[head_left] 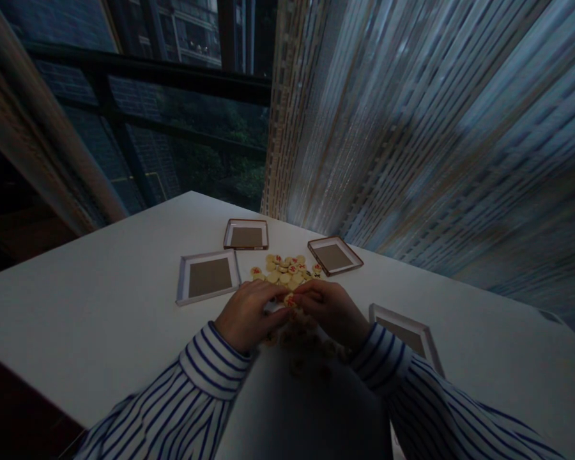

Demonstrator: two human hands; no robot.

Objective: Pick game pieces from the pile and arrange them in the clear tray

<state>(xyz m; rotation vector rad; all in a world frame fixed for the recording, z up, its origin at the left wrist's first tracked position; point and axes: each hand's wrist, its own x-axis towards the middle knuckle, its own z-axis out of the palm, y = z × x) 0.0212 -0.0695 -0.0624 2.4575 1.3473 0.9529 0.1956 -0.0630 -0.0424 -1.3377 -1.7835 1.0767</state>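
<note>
My left hand [253,312] and my right hand [334,314] meet over the table, with their fingertips together. Between them is a round, pale xiangqi piece [290,299] with a red character, tilted toward me. The thumb and fingers of each hand close on it from either side. Just beyond my fingertips lies a loose pile of xiangqi pieces [283,277], some showing red characters, others plain side up. More pieces [297,345] lie in the shadow below my hands and are hard to make out.
Four-sided shallow box parts lie around the pile: a white-rimmed tray [184,281] at left, a brown-edged tray [246,247] behind, another [322,266] at back right, and one [429,342] beside my right forearm. A strip curtain [364,128] hangs along the white table's [124,255] back edge.
</note>
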